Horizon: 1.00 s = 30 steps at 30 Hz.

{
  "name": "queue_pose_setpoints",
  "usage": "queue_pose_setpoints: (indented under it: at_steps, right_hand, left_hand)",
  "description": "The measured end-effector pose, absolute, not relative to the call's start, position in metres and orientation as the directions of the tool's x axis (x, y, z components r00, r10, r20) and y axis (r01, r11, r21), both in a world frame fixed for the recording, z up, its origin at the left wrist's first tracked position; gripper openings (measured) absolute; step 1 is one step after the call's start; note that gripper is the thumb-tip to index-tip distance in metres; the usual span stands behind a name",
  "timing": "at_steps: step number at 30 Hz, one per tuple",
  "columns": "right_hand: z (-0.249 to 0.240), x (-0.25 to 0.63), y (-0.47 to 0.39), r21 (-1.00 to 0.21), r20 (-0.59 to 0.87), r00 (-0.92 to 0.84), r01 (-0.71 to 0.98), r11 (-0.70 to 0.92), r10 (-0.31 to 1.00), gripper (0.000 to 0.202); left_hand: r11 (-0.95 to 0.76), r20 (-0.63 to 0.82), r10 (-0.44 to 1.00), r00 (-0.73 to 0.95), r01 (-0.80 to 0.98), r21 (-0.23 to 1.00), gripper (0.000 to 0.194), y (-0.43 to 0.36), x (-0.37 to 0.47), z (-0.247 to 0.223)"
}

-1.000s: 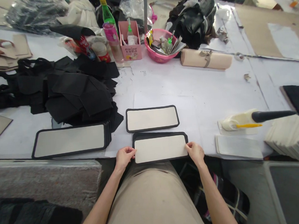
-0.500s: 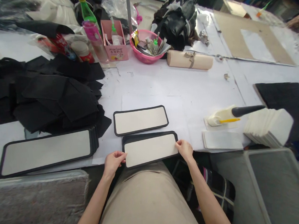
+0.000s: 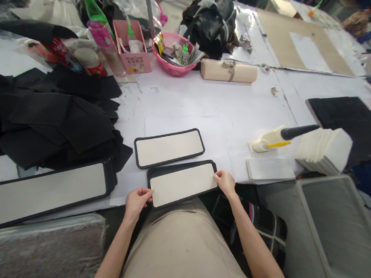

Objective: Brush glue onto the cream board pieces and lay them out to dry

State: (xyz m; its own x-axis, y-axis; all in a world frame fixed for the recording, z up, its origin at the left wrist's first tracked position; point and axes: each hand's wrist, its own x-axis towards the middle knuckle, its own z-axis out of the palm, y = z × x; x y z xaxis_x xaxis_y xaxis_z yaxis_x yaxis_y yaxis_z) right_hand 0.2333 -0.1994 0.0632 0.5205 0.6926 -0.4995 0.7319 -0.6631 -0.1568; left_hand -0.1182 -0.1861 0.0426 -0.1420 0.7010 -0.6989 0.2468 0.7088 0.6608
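At the table's front edge lies a long white board [image 3: 183, 184] on a slightly larger black piece, whose dark border shows around it. My left hand [image 3: 138, 202] pinches the board's left end between thumb and fingers. Its right end is pinched by my right hand [image 3: 225, 181]. Just behind is a similar black-bordered white panel [image 3: 169, 148], flat on the paper. Farther left, a stack of larger black-bordered panels [image 3: 48, 193] reaches the table edge.
A heap of black pieces [image 3: 39, 120] covers the left. To the right are a glue container with a dark-handled brush [image 3: 263, 143], a stack of white cards [image 3: 324, 149] and a grey bin [image 3: 339, 221]. A pink basin [image 3: 175, 69] and a beige roll [image 3: 228, 71] stand behind.
The view has shifted slightly, so everything on the table appears a little farther left. Both hands keep their pinch on the board's ends, with little other visible movement.
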Motion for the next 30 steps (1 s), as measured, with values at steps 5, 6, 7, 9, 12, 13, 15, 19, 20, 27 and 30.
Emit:
queue_pose_setpoints:
  at_steps: [5, 6, 7, 9, 12, 13, 15, 19, 20, 27, 30]
  right_hand:
    - [0.062, 0.235, -0.199, -0.151, -0.515, 0.508, 0.739, -0.656, 0.690, 0.023]
    - [0.061, 0.235, -0.199, -0.148, -0.518, 0.507, 0.741, -0.655, 0.689, 0.023]
    - [0.061, 0.236, -0.198, -0.145, -0.521, 0.506, 0.742, -0.655, 0.688, 0.022]
    - [0.059, 0.237, -0.198, -0.144, -0.528, 0.503, 0.741, -0.656, 0.684, 0.022]
    - [0.058, 0.239, -0.197, -0.144, -0.533, 0.507, 0.735, -0.663, 0.677, 0.022]
    - [0.057, 0.239, -0.196, -0.142, -0.533, 0.510, 0.733, -0.666, 0.675, 0.023]
    - [0.057, 0.240, -0.196, -0.138, -0.534, 0.512, 0.732, -0.667, 0.673, 0.023]
    - [0.056, 0.240, -0.195, -0.139, -0.531, 0.506, 0.740, -0.659, 0.680, 0.024]
    - [0.055, 0.241, -0.195, -0.139, -0.530, 0.506, 0.740, -0.658, 0.681, 0.024]
    - [0.053, 0.242, -0.196, -0.144, -0.516, 0.507, 0.744, -0.653, 0.690, 0.024]
    - [0.052, 0.242, -0.195, -0.131, -0.520, 0.514, 0.741, -0.659, 0.682, 0.024]
  left_hand:
    - [0.702, -0.693, 0.706, -0.142, 0.262, 0.662, 0.038, -0.186, -0.118, 0.043]
    - [0.699, -0.690, 0.709, -0.143, 0.267, 0.663, 0.038, -0.186, -0.117, 0.043]
    - [0.694, -0.686, 0.714, -0.142, 0.273, 0.666, 0.038, -0.186, -0.117, 0.044]
    - [0.683, -0.677, 0.723, -0.138, 0.285, 0.672, 0.038, -0.187, -0.117, 0.043]
    - [0.675, -0.669, 0.731, -0.130, 0.276, 0.684, 0.038, -0.187, -0.117, 0.041]
    - [0.675, -0.669, 0.732, -0.130, 0.269, 0.687, 0.037, -0.187, -0.117, 0.040]
    - [0.676, -0.669, 0.732, -0.129, 0.263, 0.689, 0.036, -0.188, -0.117, 0.038]
    - [0.673, -0.665, 0.735, -0.132, 0.263, 0.691, 0.035, -0.188, -0.118, 0.035]
    - [0.671, -0.664, 0.736, -0.132, 0.262, 0.693, 0.034, -0.188, -0.118, 0.035]
    - [0.670, -0.669, 0.735, -0.113, 0.275, 0.690, 0.030, -0.187, -0.118, 0.037]
    - [0.673, -0.671, 0.732, -0.115, 0.275, 0.687, 0.029, -0.186, -0.117, 0.037]
